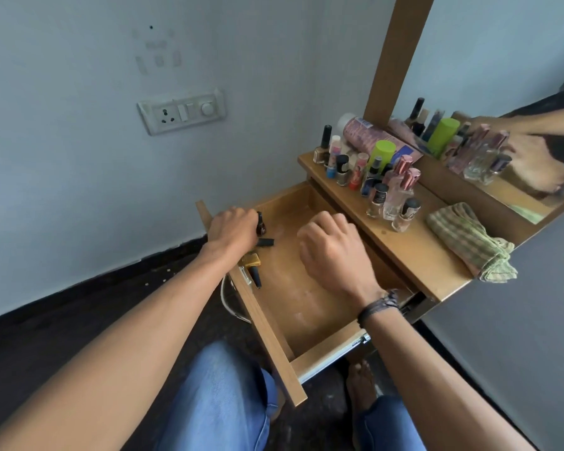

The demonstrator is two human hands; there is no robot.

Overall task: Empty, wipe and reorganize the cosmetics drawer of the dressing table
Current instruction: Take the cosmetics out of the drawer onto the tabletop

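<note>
The wooden drawer point(323, 353) stands pulled out, its dusty floor mostly bare. My left hand point(233, 227) is at the drawer's far left corner, fingers curled round a dark nail polish bottle point(260, 224). Beside it lie a small black item point(265, 242), a yellow nail polish bottle point(252, 260) and a black-capped bottle point(256, 278) along the front wall. My right hand point(331, 252) hovers over the middle of the drawer with fingers loosely curled, holding nothing. Several cosmetic bottles point(376, 177) stand on the dressing table top point(414, 249).
A folded green checked cloth point(469, 242) lies on the table top to the right of the bottles. A mirror point(502, 125) with a wooden frame rises behind them. A wall switch panel point(181, 112) is at the left. My knees are below the drawer.
</note>
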